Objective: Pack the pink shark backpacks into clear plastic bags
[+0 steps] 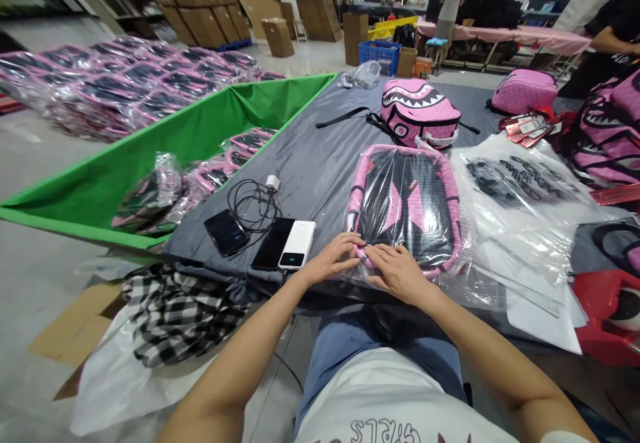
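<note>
On gray cloth (320, 156), both hands (336, 258) (400, 273) touch a bagged pink backpack (406, 206).

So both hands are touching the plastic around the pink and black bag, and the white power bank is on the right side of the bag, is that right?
Not quite: the white power bank is on the left side of the bag, as the head view shows. The left hand and right hand are touching the plastic.
</note>
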`<state>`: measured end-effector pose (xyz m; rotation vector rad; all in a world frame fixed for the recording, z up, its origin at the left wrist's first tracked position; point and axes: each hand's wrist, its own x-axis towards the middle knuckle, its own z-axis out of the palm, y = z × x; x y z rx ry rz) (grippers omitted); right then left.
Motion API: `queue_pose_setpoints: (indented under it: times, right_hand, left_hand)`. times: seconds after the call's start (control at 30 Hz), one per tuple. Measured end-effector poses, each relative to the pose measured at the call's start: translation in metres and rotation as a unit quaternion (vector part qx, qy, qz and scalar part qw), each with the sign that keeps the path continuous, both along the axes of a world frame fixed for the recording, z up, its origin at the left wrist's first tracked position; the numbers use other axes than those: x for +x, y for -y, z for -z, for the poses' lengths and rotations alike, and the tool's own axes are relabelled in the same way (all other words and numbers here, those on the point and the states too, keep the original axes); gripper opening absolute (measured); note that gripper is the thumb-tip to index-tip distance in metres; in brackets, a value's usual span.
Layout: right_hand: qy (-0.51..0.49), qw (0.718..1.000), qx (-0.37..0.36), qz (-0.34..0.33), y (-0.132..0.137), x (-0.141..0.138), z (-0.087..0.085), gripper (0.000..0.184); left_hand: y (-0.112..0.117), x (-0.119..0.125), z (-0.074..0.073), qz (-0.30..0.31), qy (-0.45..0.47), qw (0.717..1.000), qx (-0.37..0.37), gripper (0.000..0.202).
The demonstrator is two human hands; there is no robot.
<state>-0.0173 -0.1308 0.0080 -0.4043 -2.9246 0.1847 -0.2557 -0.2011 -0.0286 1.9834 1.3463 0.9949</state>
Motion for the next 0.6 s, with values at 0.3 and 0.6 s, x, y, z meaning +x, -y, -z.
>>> queue_pose_setpoints:
  times: [0.3,0.6]
  right_hand:
    - [0.037,0.999,0.014,0.010,0.002,0.003,0.000,0.064]
    - [0.057,0.996,-0.055,0.050,-0.009,-0.007,-0.012,0.047]
  left_hand:
    - [0.012,-0.001,0.006,-0.040,-0.060,0.997,0.035,0.013]
    - [-0.001,0.000,0.014,-0.114,-0.076,0.990,0.037,0.026]
